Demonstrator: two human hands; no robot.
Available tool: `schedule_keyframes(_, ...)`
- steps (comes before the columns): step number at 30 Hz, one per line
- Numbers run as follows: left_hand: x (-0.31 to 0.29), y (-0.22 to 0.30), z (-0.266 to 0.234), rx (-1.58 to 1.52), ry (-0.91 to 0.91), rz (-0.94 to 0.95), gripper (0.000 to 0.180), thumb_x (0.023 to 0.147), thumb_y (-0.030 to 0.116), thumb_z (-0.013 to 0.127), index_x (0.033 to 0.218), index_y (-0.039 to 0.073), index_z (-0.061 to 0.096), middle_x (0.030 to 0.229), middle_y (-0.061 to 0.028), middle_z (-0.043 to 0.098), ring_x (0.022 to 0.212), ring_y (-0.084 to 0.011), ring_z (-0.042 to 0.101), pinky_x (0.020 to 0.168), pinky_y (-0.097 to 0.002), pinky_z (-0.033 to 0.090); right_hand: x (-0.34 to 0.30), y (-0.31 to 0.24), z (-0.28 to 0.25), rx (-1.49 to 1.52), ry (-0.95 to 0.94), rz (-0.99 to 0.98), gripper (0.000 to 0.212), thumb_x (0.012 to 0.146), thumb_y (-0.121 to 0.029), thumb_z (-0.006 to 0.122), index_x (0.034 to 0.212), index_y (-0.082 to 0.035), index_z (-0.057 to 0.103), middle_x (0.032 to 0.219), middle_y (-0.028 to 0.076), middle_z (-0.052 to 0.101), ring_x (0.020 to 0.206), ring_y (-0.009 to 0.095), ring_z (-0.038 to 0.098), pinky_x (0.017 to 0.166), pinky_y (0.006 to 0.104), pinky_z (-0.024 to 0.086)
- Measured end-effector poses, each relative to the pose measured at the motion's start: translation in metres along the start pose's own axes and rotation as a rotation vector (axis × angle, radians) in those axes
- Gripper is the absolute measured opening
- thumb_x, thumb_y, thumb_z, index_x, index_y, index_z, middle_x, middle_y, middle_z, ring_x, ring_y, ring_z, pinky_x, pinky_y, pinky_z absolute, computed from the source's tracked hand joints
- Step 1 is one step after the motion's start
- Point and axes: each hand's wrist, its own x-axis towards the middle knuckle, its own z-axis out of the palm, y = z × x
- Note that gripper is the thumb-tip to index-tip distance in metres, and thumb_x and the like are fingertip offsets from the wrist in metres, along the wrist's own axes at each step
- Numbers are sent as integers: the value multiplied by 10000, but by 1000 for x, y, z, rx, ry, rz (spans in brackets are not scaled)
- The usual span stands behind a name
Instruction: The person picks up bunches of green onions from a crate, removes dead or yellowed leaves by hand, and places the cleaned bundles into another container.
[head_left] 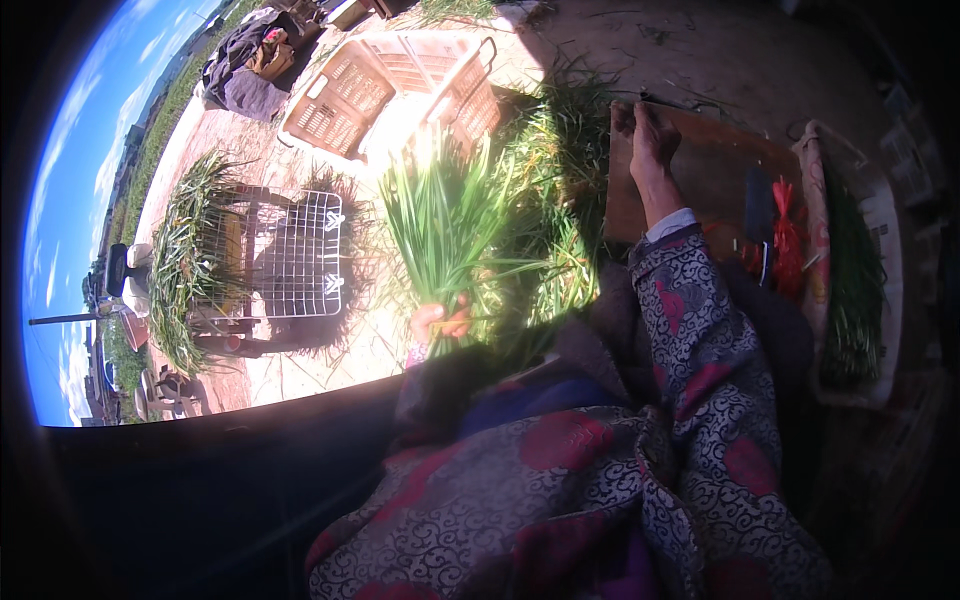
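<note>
My left hand [440, 322] is closed around the lower end of a bunch of long, flat green leaves that look like chives [440, 215], fanned out away from me in bright sun. My right hand [652, 140] reaches forward over the left part of a brown board [725, 165], fingers curled. Whatever those fingers may hold is too small to make out. Between the two hands lies a loose heap of green leaves and stalks [555, 170]. On the board's right side are a bundle of red plastic strips [788, 235] and a dark blue flat piece [757, 205].
A pale slotted plastic crate [345, 95] stands beyond the bunch. Leftward is a white wire rack [300, 250] beside a leaf-covered load [190, 255]. At right, a light crate [885, 215] lined with cloth holds more green leaves [850, 290]. Dark clothing [250, 75] lies far left.
</note>
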Motion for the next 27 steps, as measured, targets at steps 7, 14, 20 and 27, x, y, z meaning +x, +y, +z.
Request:
schedule_keyframes(7, 6, 0, 14, -28, -7, 83, 387, 859, 218, 602, 1113, -58, 501, 681, -24, 503, 573, -104, 476, 577, -278, 401, -63, 22, 25, -781, -612, -450, 709, 804, -140, 711, 1415, -6, 376, 1381, 263, 478, 1298, 349, 467, 1064, 390, 381)
schedule_keyframes(14, -2, 9, 34, 53, 84, 12, 383, 844, 219, 583, 1116, -47, 535, 637, -12, 499, 571, -114, 466, 604, -262, 394, -69, 46, 39, -656, -796, 115, 288, 905, -273, 542, 915, 10, 592, 895, 248, 661, 905, 399, 642, 805, 467, 479)
schedule_keyframes(20, 22, 0, 28, -13, 77, 78, 365, 849, 176, 577, 1110, -68, 503, 660, -13, 484, 550, -99, 463, 566, -266, 392, 14, 91, -36, -1116, -180, -246, 233, 914, -241, 567, 952, -19, 629, 785, 133, 639, 799, 286, 641, 719, 379, 487)
schedule_keyframes(27, 20, 23, 35, 55, 226, 189, 405, 859, 161, 567, 1144, -110, 478, 682, -24, 486, 559, -100, 446, 550, -265, 386, -120, -29, 24, -619, -1447, 724, 600, 891, -467, 655, 1231, 21, 581, 1123, 164, 669, 963, 245, 675, 776, 311, 534)
